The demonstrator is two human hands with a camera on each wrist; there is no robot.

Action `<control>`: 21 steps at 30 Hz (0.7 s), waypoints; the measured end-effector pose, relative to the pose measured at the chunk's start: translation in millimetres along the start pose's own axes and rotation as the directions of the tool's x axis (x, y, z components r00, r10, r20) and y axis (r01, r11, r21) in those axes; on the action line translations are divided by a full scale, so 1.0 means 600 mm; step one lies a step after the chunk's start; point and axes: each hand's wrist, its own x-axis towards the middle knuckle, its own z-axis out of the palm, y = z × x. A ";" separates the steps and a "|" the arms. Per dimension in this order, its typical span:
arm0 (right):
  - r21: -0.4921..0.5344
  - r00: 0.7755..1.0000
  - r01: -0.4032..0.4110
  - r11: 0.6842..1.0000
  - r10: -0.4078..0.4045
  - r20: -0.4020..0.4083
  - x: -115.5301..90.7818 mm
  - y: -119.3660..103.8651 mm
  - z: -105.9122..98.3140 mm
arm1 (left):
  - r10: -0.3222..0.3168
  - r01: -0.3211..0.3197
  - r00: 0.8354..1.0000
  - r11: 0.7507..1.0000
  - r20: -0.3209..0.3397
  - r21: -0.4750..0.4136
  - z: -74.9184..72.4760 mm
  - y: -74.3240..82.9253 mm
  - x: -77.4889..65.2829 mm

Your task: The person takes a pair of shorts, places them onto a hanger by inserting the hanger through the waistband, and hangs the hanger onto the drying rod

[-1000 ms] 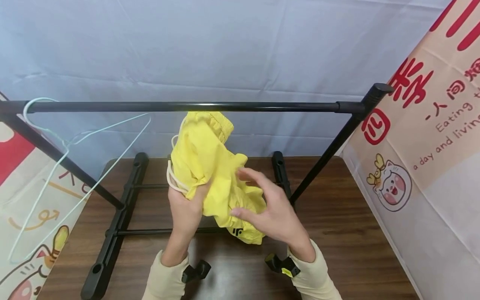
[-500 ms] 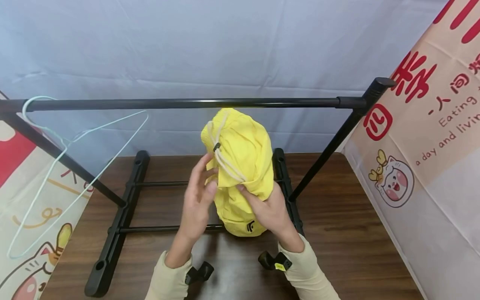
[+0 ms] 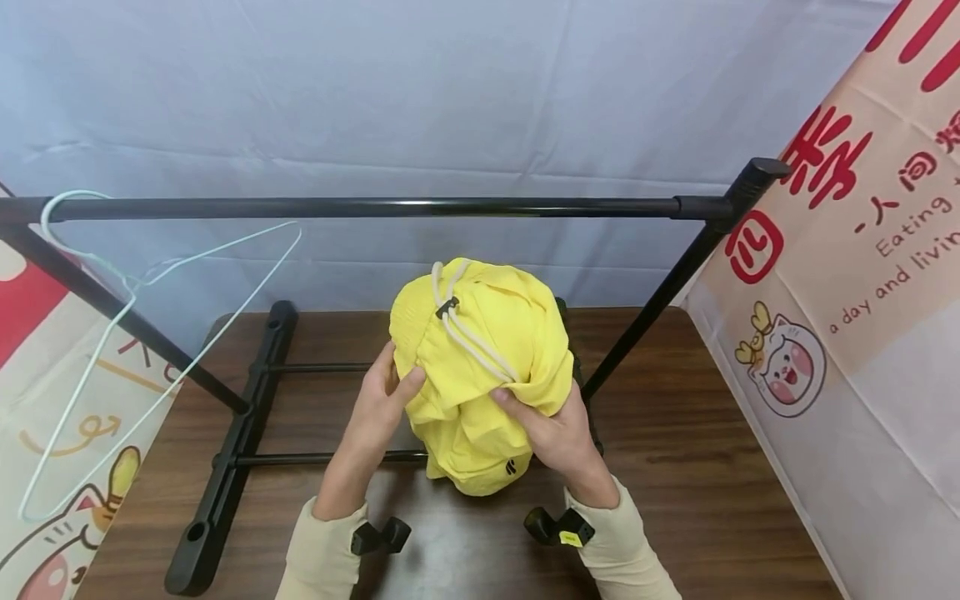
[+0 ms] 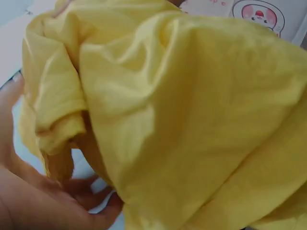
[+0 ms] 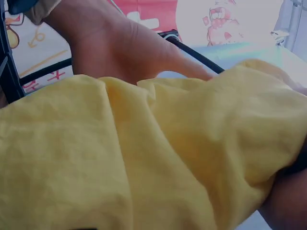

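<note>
Yellow drawstring shorts (image 3: pixel 487 333) are bunched between my two hands, above the table. Their gathered waistband lies at the upper left, with a white cord (image 3: pixel 480 346) and a dark cord lock (image 3: pixel 447 307) on top. A small dark logo shows at the lower end. My left hand (image 3: pixel 375 408) holds the left edge, thumb in front and fingertips partly hidden behind the cloth. In the left wrist view, folds of the shorts (image 4: pixel 158 105) hang beside its fingers. My right hand (image 3: pixel 558 429) grips the right side, thumb on top; its other fingers are under the fabric.
A black clothes rack (image 3: pixel 420 207) spans the scene behind and above my hands, with its feet on the brown table (image 3: pixel 690 467). From the bar's left end hangs a pale green wire hanger (image 3: pixel 225 333). Printed cloth (image 3: pixel 787 358) borders the right side.
The shorts were turned over, bringing the cord and lock to the top. My right hand took hold of them. Since then they have dropped lower and spread, and my left hand has reached their edge.
</note>
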 end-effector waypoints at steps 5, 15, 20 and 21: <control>0.089 0.986 -0.008 0.996 -0.006 0.165 0.003 0.004 -0.003 | 0.149 -0.140 0.986 0.983 0.075 -0.121 0.000 -0.006 -0.001; 0.010 0.866 -0.371 0.929 0.342 0.365 0.001 0.018 -0.010 | 0.258 -0.242 0.966 0.934 0.029 -0.263 0.004 -0.003 0.009; -0.165 0.706 -0.518 0.840 0.528 0.471 0.005 0.032 -0.008 | 0.385 -0.360 0.923 0.850 -0.013 -0.385 0.000 0.005 0.018; -0.198 0.685 -0.521 0.831 0.545 0.484 0.005 0.035 -0.007 | 0.397 -0.374 0.917 0.839 -0.024 -0.395 -0.002 0.006 0.019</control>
